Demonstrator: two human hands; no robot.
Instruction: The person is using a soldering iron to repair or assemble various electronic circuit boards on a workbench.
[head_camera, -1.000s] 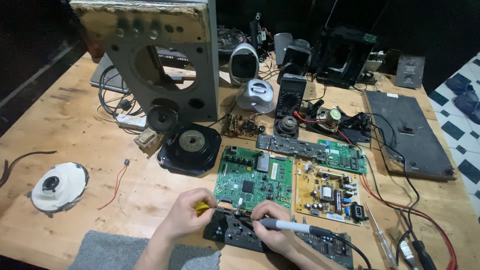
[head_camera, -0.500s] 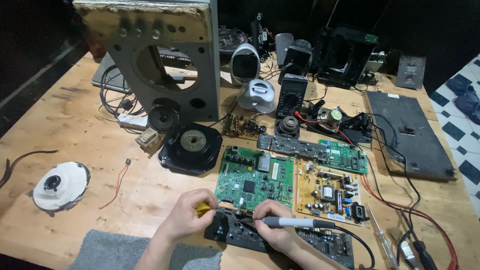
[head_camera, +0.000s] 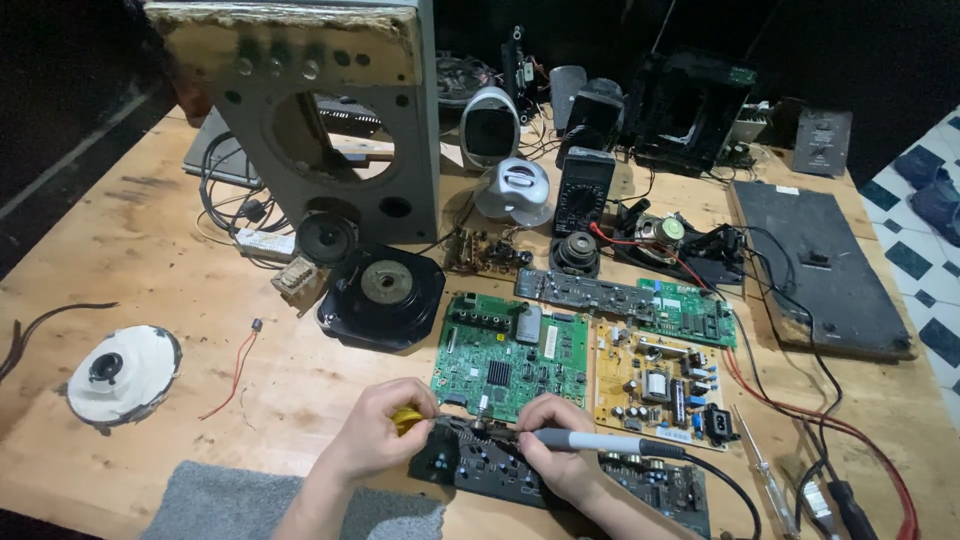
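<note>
Dark circuit board (head_camera: 500, 465) lies flat at the near edge of the wooden counter (head_camera: 150, 230), long side running left to right, studded with small blue and black parts; its right end is partly hidden by the right forearm. Left hand (head_camera: 375, 435): fingers closed on a small yellow tool (head_camera: 405, 418), tip at the board's left end. Right hand (head_camera: 560, 455): fingers wrapped around a grey soldering iron (head_camera: 600, 441), whose black cord trails off right. Both hands rest on the board.

Just behind it: 1 green board (head_camera: 510, 355) and 1 yellow board (head_camera: 655, 385), nearly touching it. A grey cloth (head_camera: 210, 505) lies near left. Open bare wood to the left, between a red wire (head_camera: 235, 370) and a white disc (head_camera: 122, 375). To the right, a screwdriver (head_camera: 762, 470) and red leads crowd the edge.
</note>
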